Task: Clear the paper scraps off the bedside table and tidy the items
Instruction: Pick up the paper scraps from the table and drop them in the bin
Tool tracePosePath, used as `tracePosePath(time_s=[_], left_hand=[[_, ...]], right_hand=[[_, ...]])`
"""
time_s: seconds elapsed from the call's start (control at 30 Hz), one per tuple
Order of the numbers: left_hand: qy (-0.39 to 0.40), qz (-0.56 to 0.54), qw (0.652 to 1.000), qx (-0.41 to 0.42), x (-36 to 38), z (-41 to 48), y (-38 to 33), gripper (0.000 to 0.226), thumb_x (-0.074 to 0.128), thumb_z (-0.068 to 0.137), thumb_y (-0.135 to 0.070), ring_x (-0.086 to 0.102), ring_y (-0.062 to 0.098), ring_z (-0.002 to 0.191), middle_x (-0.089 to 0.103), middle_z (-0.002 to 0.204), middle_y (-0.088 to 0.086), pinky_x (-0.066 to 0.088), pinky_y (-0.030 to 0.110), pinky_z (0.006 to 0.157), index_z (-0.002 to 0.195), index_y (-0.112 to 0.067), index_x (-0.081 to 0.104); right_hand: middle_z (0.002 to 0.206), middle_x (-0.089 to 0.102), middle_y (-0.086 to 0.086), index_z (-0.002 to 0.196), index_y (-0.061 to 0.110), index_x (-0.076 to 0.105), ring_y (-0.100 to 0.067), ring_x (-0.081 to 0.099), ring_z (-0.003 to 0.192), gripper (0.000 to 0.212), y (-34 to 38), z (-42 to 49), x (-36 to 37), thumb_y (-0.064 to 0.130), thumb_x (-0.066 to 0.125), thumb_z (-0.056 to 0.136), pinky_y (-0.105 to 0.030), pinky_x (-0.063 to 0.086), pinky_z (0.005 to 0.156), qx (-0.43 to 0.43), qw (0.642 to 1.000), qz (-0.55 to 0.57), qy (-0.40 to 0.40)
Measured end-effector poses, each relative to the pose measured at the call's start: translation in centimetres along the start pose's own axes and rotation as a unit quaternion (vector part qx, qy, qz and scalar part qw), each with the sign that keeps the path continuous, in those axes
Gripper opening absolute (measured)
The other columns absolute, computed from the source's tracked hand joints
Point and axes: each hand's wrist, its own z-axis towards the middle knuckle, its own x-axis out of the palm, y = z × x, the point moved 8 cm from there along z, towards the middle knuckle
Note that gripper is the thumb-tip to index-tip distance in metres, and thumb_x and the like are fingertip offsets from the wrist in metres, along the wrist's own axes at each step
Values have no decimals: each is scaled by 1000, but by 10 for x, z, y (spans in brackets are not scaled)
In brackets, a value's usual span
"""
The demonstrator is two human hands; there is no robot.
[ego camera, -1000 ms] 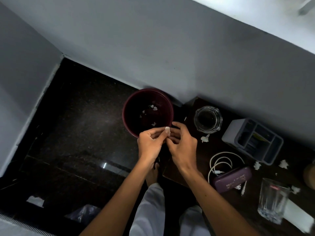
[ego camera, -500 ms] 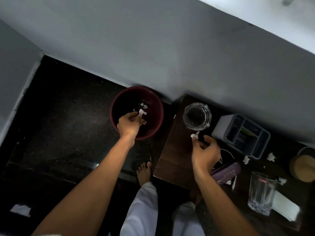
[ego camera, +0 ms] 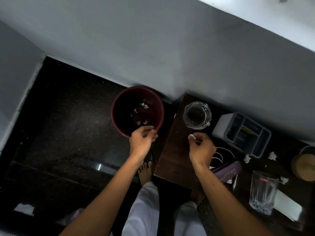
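A dark red bin point(ego camera: 117, 116) stands on the black floor left of the bedside table point(ego camera: 172, 155), with several white paper scraps inside. My left hand point(ego camera: 142, 142) hovers at the bin's near rim, fingers loosely curled and empty. My right hand point(ego camera: 201, 149) is over the table's left part and pinches a small white paper scrap point(ego camera: 192, 136) just below the glass jar point(ego camera: 197, 115). More paper scraps point(ego camera: 246, 158) lie on the table further right.
On the table are a grey organiser point(ego camera: 243, 133), a coiled white cable point(ego camera: 221, 154), a purple case point(ego camera: 228, 171), a drinking glass point(ego camera: 262, 195), a wooden lid point(ego camera: 305, 166) and a white card point(ego camera: 288, 206). The grey wall runs behind. White paper point(ego camera: 23, 209) lies on the floor.
My left hand dropped its scrap into the bin and drew back to the near rim. My right hand picked a scrap off the table below the jar and lifted it slightly.
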Motion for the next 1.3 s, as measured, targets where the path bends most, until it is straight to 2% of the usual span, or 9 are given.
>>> tracePosePath(time_s=[0.1, 0.2, 0.3, 0.43, 0.7, 0.8, 0.93, 1.1, 1.3], left_hand=[[30, -17, 999, 15, 19, -18, -4, 16, 61, 99, -11, 76, 6, 90, 77, 100, 2, 60, 20, 80, 106, -24, 69], [63, -27, 997, 20, 38, -31, -6, 19, 62, 99, -13, 76, 8, 93, 78, 103, 1, 60, 23, 84, 110, -25, 71], [95, -36, 995, 7, 52, -36, -7, 24, 64, 99, -18, 74, 10, 102, 77, 111, 1, 59, 30, 94, 122, -20, 71], [95, -36, 995, 4, 54, -35, -10, 21, 69, 95, -23, 73, 8, 107, 78, 110, -2, 57, 31, 100, 116, -23, 75], [-8, -67, 998, 1, 23, 1, -19, 8, 70, 95, -15, 76, 14, 90, 79, 93, 3, 61, 23, 79, 100, -18, 76], [-46, -86, 995, -17, 10, 25, -18, 8, 65, 98, -12, 73, 15, 79, 75, 85, 4, 60, 18, 68, 100, -11, 73], [-87, -79, 992, -37, -8, 57, -12, 14, 63, 98, -6, 69, 16, 74, 71, 81, 7, 59, 23, 71, 107, 1, 70], [-129, -25, 990, -50, -25, 89, 1, 10, 65, 97, -6, 66, 10, 63, 70, 77, 5, 56, 15, 55, 102, -3, 73], [-145, 28, 986, -78, -27, 124, 30, 19, 64, 97, -9, 76, 25, 86, 76, 102, 18, 63, 35, 81, 113, -5, 72]], right_hand=[[89, 70, 8, 100, 13, 71, 8, 61, 75, 12, 5, -9, 3, 19, 73, 89, -4, 47, 67, -1, 999, 35, 26], [86, 69, 11, 97, 13, 71, 16, 62, 76, 11, 18, -19, 9, 17, 75, 88, 2, 44, 68, -30, 996, 64, 53], [86, 70, 9, 95, 13, 69, 14, 64, 78, 10, 30, -29, 17, 16, 75, 87, 0, 47, 69, -62, 992, 76, 81], [85, 66, 11, 98, 12, 64, 16, 63, 76, 17, 42, -35, 27, 6, 74, 86, 1, 46, 65, -85, 988, 87, 94], [102, 66, 6, 110, 16, 60, 6, 66, 93, 39, 55, -41, 46, -1, 78, 80, -8, 53, 76, -90, 975, 119, 164], [104, 66, 7, 109, 19, 61, 1, 66, 93, 39, 50, -41, 42, 3, 80, 79, -10, 55, 77, -83, 978, 111, 157], [103, 66, 9, 108, 19, 63, 0, 65, 92, 37, 36, -40, 32, 5, 80, 79, -8, 54, 74, -65, 982, 103, 147], [103, 67, 8, 108, 18, 65, 1, 66, 92, 35, 20, -35, 23, 5, 80, 79, -12, 56, 73, -50, 985, 98, 136], [103, 66, 9, 105, 21, 65, -1, 66, 95, 34, 0, -32, 26, 4, 80, 79, -17, 58, 76, -41, 986, 109, 122]])
